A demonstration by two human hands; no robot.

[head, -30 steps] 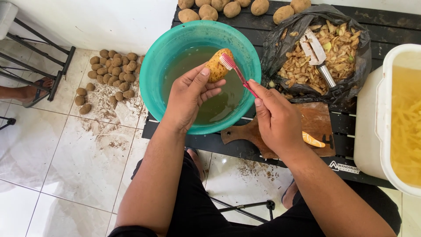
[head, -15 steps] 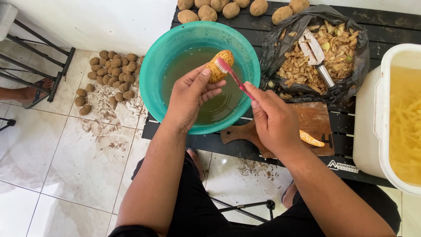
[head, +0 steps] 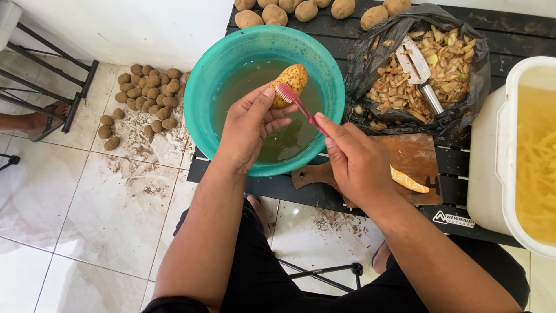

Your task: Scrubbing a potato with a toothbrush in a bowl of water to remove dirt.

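Resting in left hand fingertips, potato against toothbrush bristles.

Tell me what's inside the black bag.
The black bag holds a heap of potato peels with a peeler lying on top. Whatever sits beneath the peels is covered and cannot be seen.

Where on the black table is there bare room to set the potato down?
Bare slats show between the teal basin and cutting board, along the table's near edge, and beyond the peel bag at the far right. Elsewhere the basin, bag, board and white tub crowd it.
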